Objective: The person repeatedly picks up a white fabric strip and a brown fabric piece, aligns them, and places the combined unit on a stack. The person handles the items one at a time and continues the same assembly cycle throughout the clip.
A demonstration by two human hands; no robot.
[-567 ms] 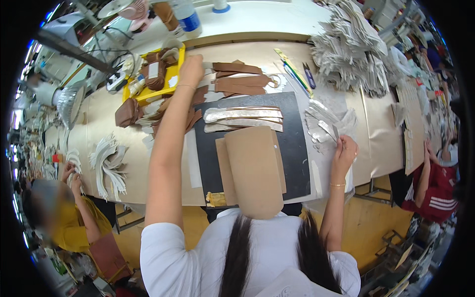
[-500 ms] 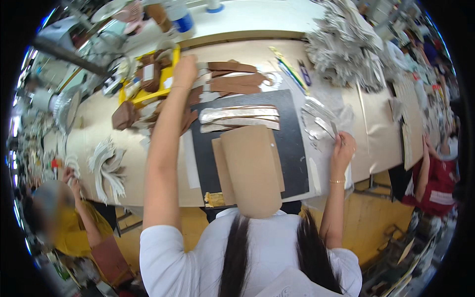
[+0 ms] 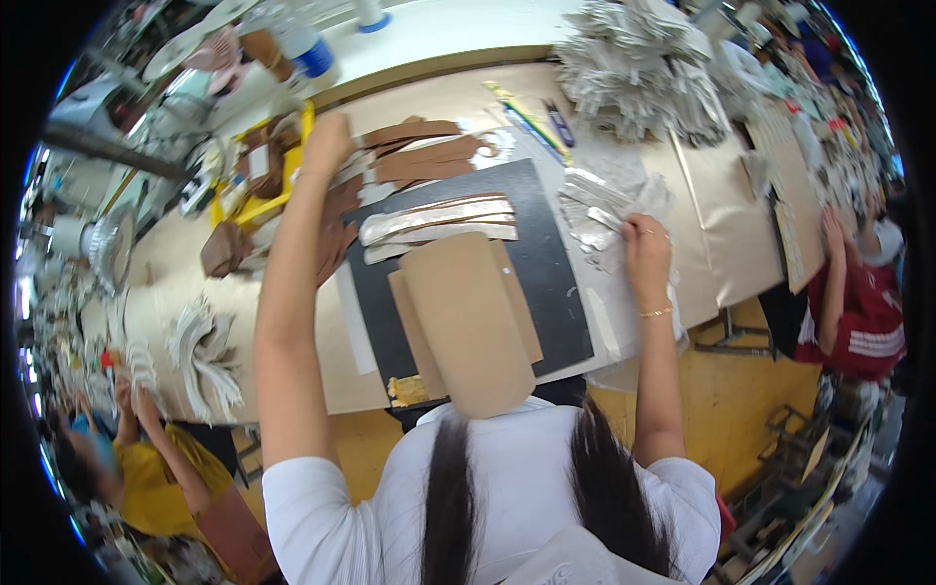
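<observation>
My left hand (image 3: pixel 330 146) is stretched out to the far left, fingers curled closed beside the yellow basket (image 3: pixel 306 146) and the brown strips (image 3: pixel 419 166); whatever it grips is hidden. My right hand (image 3: pixel 645 255) has its fingers pinched at the near end of a pale strip (image 3: pixel 604 218), among several pale, shiny pieces on a translucent sheet; what sits in the pinch is too small to tell. Between my arms, a tan rounded panel (image 3: pixel 468 322) lies over a black board (image 3: pixel 561 302). Brown-edged, silvery strips (image 3: pixel 439 226) lie across that board behind the panel.
A tall heap of pale pieces (image 3: pixel 634 78) stands at the back right. Pens (image 3: pixel 531 122) and a dark purple tool (image 3: pixel 559 123) lie near it. White strips (image 3: pixel 205 356) rest at the left. Other people sit at both sides, one in a yellow top (image 3: pixel 175 478).
The view has turned and shifted, so the table's things appear further left. My right hand has moved in toward the pale strip's end; my left hand stays by the basket, still closed.
</observation>
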